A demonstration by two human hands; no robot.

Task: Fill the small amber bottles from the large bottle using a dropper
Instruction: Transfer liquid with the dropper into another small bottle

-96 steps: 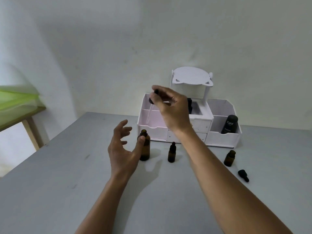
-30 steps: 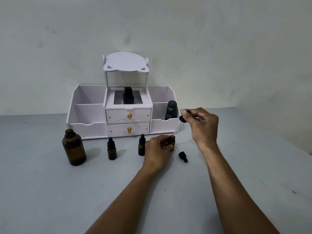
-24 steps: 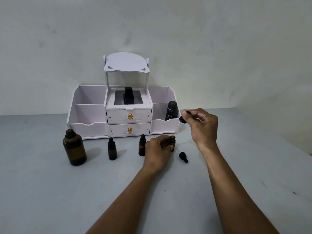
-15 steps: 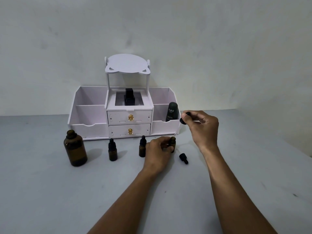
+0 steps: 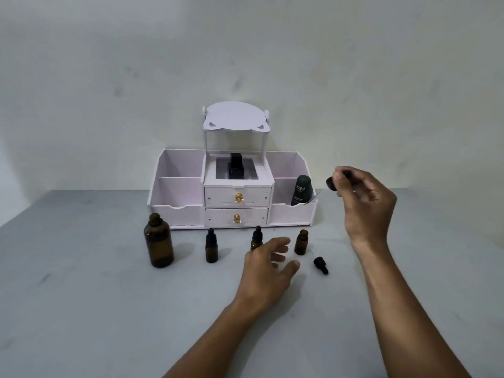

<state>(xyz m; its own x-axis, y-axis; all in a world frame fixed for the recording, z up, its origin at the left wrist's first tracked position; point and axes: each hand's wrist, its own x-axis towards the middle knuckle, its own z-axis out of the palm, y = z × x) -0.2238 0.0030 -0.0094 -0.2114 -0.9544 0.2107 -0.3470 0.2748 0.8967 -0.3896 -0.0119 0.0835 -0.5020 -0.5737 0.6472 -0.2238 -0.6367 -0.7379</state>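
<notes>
The right hand (image 5: 366, 205) is raised above the grey table (image 5: 81, 309), thumb and forefinger pinched on the black top of the dropper (image 5: 331, 183); its glass stem shows only as a faint slanted line running down and left from the pinch, toward the right front corner of the white organizer (image 5: 177, 192); whether it holds liquid cannot be told. Below that grip and to its left stands the uncapped small amber bottle (image 5: 301, 242), upright, touched by neither hand; a loose black dropper cap (image 5: 320, 264) lies on its side just beside it, nearer the person. The left hand (image 5: 268, 271) hovers low over the table, fingers spread and loosely bent, holding nothing; the uncapped bottle stands near its fingertips, to the right; a second small amber bottle (image 5: 256, 238), capped with a dropper top, stands right behind its fingers, partly hidden. Farther left of this hand are a third capped small bottle (image 5: 211, 248) and then the large amber bottle (image 5: 159, 242), open-necked, well apart from both hands. About level with the right-hand pinch and left of it, a dark Kahf bottle (image 5: 300, 190) sits in the organizer's right front compartment; a black square bottle (image 5: 235, 166) stands in the middle recess above two drawers (image 5: 237, 197).
</notes>
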